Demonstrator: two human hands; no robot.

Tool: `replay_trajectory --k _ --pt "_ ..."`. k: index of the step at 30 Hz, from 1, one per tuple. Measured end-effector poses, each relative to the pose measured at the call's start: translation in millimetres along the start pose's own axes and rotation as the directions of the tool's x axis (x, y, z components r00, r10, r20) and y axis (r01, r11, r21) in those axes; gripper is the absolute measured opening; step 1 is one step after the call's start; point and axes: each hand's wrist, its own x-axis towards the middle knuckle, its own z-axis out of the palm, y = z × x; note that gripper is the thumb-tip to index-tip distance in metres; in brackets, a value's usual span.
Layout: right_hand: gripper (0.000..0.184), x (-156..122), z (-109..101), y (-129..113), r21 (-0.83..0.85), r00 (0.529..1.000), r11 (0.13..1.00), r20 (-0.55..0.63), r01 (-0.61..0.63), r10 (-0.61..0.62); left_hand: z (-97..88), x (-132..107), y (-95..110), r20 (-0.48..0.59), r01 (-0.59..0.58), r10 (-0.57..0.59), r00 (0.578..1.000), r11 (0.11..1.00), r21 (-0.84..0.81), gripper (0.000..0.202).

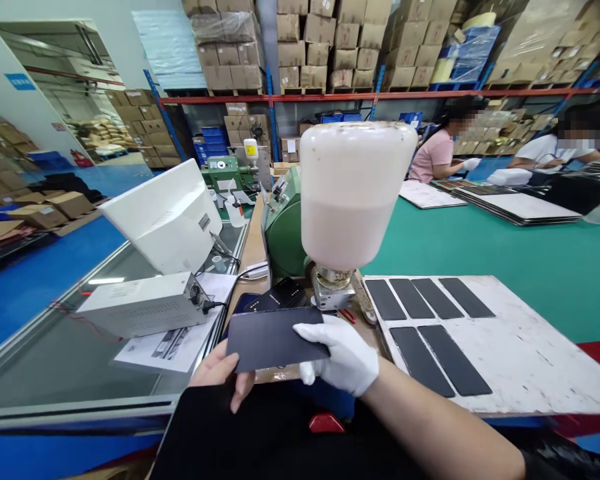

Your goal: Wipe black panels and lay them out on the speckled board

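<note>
A flat black rectangular panel [275, 339] is held level in front of me, below a machine with a large translucent bottle [353, 193] of pale liquid. My bare left hand [220, 370] pinches the panel's left end, thumb on top. My right hand [340, 357], in a white glove, grips its right end, thumb across the upper face. Behind the panel lies a loose pile of dark pieces [285, 293]. To the right, several similar black panels [433, 298] lie in two rows on a white board [525, 347].
At left stand a white monitor [165, 220] and a metal power box [140, 307] with cables, papers [175, 350] under it. A green machine [285, 227] stands behind the bottle. Two people sit at the far right by stacked boards [520, 203]. Boxes [290, 60] fill the racks behind.
</note>
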Motion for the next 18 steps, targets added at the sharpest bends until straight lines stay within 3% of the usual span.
replay_trajectory --k 2,4,6,9,12,14,18 --pt "0.026 6 13 1 0.144 0.995 0.989 0.095 -0.015 0.002 -8.1 -7 -7 -0.053 -0.020 0.019 0.998 1.000 -0.020 0.037" --pt "0.027 5 17 0 0.160 0.987 0.987 0.158 -0.020 -0.006 -6.0 -12 -17 -0.147 -0.021 0.024 0.989 0.999 0.026 0.033" --pt "0.028 -3 11 -3 0.094 0.986 0.996 0.167 -0.009 -0.007 3.8 -14 -27 -0.207 -0.031 0.049 0.977 0.996 0.086 0.031" --pt "0.039 -23 -13 -6 0.020 0.986 0.998 0.157 0.051 -0.054 22.6 -10 -35 -0.180 -0.070 0.079 0.981 0.996 0.054 0.024" --pt "0.051 -46 -45 -1 -0.045 0.986 0.990 0.099 0.136 -0.131 40.2 6 -33 -0.064 -0.002 0.001 0.998 1.000 -0.009 0.043" --pt "0.053 -61 -66 6 -0.098 0.989 0.984 0.016 0.149 -0.148 53.8 21 -27 0.092 0.048 -0.046 0.995 0.999 -0.016 0.046" --pt "0.050 -81 -90 17 -0.191 0.983 0.976 -0.126 0.108 -0.133 91.9 51 -14 0.398 0.147 -0.119 0.910 0.988 -0.041 0.027"
